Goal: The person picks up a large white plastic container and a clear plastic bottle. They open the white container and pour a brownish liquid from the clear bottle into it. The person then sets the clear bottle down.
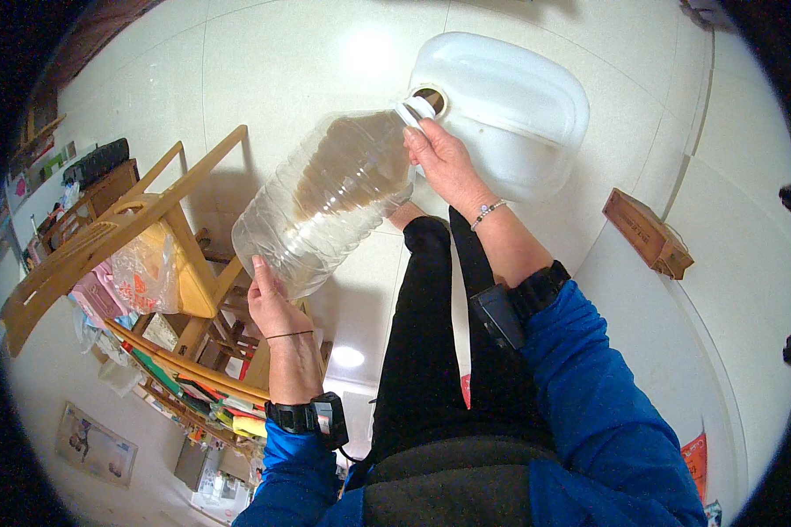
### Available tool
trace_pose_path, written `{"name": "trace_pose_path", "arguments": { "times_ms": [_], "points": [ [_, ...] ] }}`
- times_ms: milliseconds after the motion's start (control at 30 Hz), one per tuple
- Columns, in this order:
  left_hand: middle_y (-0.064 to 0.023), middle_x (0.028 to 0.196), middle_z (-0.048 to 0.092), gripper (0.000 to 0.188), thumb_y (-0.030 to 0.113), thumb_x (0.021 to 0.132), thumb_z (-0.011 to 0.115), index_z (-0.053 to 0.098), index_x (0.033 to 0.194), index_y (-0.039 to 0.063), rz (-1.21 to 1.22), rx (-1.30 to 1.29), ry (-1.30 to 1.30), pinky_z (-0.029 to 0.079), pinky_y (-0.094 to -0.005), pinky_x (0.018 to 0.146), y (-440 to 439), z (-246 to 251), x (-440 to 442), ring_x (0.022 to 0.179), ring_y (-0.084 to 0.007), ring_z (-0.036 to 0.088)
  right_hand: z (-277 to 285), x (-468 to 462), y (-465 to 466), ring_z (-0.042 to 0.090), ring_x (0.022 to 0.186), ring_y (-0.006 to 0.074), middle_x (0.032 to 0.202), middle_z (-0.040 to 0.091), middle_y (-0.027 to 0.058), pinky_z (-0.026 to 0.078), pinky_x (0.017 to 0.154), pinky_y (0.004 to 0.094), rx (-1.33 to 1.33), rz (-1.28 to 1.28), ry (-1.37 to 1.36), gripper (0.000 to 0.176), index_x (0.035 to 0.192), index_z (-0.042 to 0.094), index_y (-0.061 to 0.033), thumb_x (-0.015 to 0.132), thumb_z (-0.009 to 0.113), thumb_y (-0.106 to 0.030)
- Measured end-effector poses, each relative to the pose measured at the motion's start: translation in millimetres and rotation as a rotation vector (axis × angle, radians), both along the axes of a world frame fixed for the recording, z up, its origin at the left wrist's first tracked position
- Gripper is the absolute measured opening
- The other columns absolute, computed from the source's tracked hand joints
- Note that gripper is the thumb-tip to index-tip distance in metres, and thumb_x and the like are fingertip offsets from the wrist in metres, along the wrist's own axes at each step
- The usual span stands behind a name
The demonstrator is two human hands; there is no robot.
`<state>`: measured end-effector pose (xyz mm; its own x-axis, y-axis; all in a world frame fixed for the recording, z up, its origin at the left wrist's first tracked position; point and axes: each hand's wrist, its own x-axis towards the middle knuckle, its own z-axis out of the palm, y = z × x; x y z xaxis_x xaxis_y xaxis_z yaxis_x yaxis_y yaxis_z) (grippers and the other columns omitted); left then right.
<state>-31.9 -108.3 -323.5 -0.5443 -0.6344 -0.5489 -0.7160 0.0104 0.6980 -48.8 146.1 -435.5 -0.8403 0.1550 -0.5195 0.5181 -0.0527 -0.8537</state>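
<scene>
A large clear ribbed plastic bottle [263, 237] is tilted, with its neck toward a translucent white plastic jug [521, 112] on the floor. Brown contents [356, 158] fill the neck half of the bottle; whether they are liquid or grains I cannot tell. My left hand [277, 306] supports the bottle at its base end. My right hand [445, 158] grips it by the white ring at the neck. The bottle's mouth lies at the jug's round opening [430, 99], which looks dark inside. Whether anything flows between them is hidden.
A wooden chair [138, 211] stands at left, with a yellow plastic object [188, 263] and a plastic bag [145, 273] by it. Cluttered shelves lie beyond. At right a brown wooden box [649, 234] is by the wall. My legs [415, 329] stand just behind the bottle.
</scene>
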Motion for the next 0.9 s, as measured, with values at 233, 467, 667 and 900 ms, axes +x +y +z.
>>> {"name": "trace_pose_path", "arguments": {
  "times_ms": [233,467,667,900],
  "points": [
    [0.0036,0.074,0.052,0.031,0.035,0.082,0.064,0.055,0.078,0.006,-0.034,0.013,0.027,0.037,-0.02,0.06,1.3,2.8,-1.0,0.064,-0.0056,0.043,6.0,-1.0,2.2,0.049,0.066,0.0078,0.074,0.053,0.0007,0.044,0.066,0.023,-0.008,0.034,-0.032,0.025,0.088,0.051,-0.0022,0.094,0.043,-0.025],
    [0.0031,0.074,0.054,0.03,0.034,0.081,0.065,0.055,0.078,0.006,-0.025,0.006,0.036,0.037,-0.0197,0.059,-1.2,2.2,-1.7,0.063,-0.0052,0.043,1.8,0.5,2.2,0.057,0.066,0.0178,0.072,0.059,0.007,0.046,0.064,0.0313,-0.01,0.014,0.022,0.028,0.091,0.053,-0.003,0.092,0.045,-0.03],
    [0.002,0.077,0.055,0.031,0.034,0.08,0.066,0.055,0.079,0.005,-0.027,-0.032,0.023,0.038,-0.0197,0.062,1.9,4.3,-2.1,0.066,-0.0061,0.046,1.9,0.9,2.5,0.057,0.067,0.0172,0.072,0.058,0.0071,0.046,0.064,0.0308,-0.033,0.003,0.014,0.028,0.092,0.053,-0.0028,0.092,0.045,-0.029],
    [0.0005,0.082,0.056,0.034,0.035,0.079,0.067,0.055,0.084,0.004,0.0,-0.047,0.011,0.039,-0.0196,0.068,4.9,6.1,-2.2,0.07,-0.0071,0.048,2.6,-0.6,4.3,0.057,0.068,0.0165,0.071,0.058,0.0072,0.046,0.065,0.0299,-0.013,0.023,-0.008,0.028,0.09,0.053,-0.0024,0.092,0.045,-0.03]
  ]
}}
